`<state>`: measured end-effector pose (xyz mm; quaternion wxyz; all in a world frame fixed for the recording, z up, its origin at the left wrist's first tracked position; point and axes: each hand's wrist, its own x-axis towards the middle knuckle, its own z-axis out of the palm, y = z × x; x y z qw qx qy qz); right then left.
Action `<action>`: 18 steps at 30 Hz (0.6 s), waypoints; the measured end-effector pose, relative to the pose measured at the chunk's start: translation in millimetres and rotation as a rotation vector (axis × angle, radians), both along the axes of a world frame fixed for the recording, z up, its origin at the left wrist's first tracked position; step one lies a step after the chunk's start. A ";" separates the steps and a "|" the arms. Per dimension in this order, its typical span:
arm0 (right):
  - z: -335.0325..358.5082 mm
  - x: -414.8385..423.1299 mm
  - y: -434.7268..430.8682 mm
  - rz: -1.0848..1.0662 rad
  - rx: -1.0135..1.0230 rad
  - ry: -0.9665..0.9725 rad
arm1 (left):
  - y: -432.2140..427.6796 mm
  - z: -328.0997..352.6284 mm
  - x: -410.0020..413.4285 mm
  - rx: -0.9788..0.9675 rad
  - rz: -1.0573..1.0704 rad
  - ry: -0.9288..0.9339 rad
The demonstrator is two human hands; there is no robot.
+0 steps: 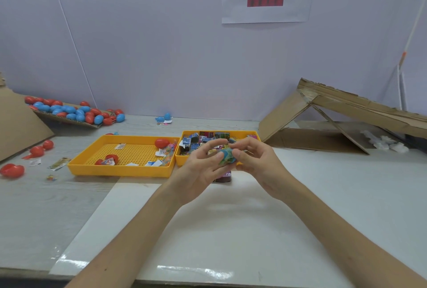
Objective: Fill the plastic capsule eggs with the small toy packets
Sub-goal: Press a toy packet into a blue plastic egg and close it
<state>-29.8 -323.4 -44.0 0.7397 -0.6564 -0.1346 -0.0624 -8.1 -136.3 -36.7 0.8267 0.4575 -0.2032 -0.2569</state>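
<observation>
The nearest capsule egg (pixel 227 157) is blue, wrapped in a green-and-yellow print. The left tray (pixel 120 171) and right tray (pixel 255 135) are yellow. The left one has a gridded floor and holds a red egg (pixel 161 143). The toy packets (pixel 193 143) show blue, black and pink printing. The far pile of eggs (pixel 74 112) mixes red and blue. The cardboard (pixel 346 102) is brown, the worktop (pixel 323 195) white.

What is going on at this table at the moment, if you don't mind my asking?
A person holds a blue egg between the left hand and the right hand, above the white sheet, in front of two yellow trays. Colourful print shows on it; whether it is closed I cannot tell. The right tray holds toy packets; the left tray holds a red egg and a few more. Red and blue eggs lie piled on cardboard at the far left.
</observation>
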 end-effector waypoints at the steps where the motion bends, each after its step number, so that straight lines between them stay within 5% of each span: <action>1: 0.6 -0.7 -0.2 0.000 -0.014 -0.002 | 0.4 -0.6 0.5 0.005 0.000 -0.005; 10: 4.5 -6.2 3.0 -0.015 -0.238 -0.023 | -0.2 -6.1 7.3 0.123 -0.022 -0.146; 18: 4.8 -4.7 -1.2 0.128 -0.076 0.070 | -1.2 -8.4 8.6 0.183 -0.036 -0.178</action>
